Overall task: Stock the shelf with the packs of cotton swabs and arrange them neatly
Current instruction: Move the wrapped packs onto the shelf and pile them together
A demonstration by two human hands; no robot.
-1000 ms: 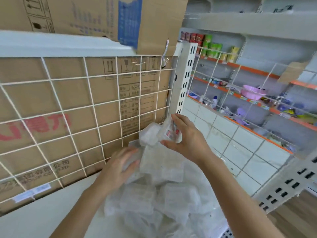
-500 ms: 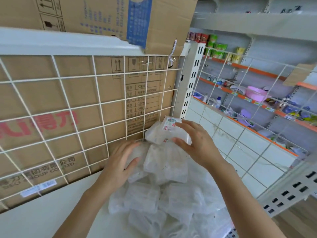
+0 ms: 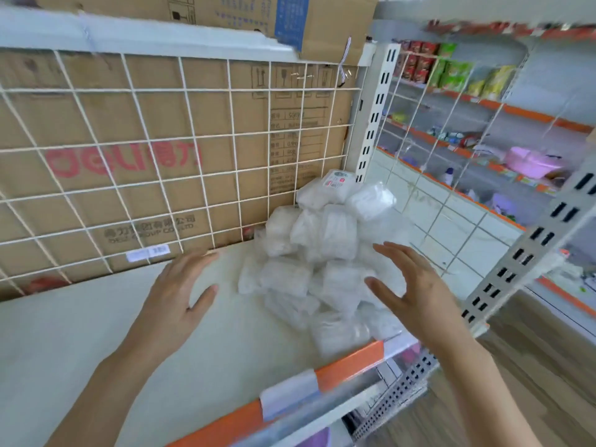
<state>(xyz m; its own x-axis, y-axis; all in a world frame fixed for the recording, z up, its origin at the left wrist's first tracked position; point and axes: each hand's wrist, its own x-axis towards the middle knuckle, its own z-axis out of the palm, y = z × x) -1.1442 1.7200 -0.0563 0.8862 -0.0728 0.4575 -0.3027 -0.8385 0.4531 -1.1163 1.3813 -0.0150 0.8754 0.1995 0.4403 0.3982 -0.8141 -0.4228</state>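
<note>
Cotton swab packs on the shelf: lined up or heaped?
Heaped. The cotton swab packs lie piled on one another at mixed angles at the right end of the shelf.

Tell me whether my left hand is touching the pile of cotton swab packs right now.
Apart. The head view shows a strip of bare white shelf between the left hand, thumb included, and the nearest edge of the pile of cotton swab packs.

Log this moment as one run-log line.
left hand: open, empty | right hand: open, empty | cotton swab packs: loose heap, shelf right end, not arranged
</note>
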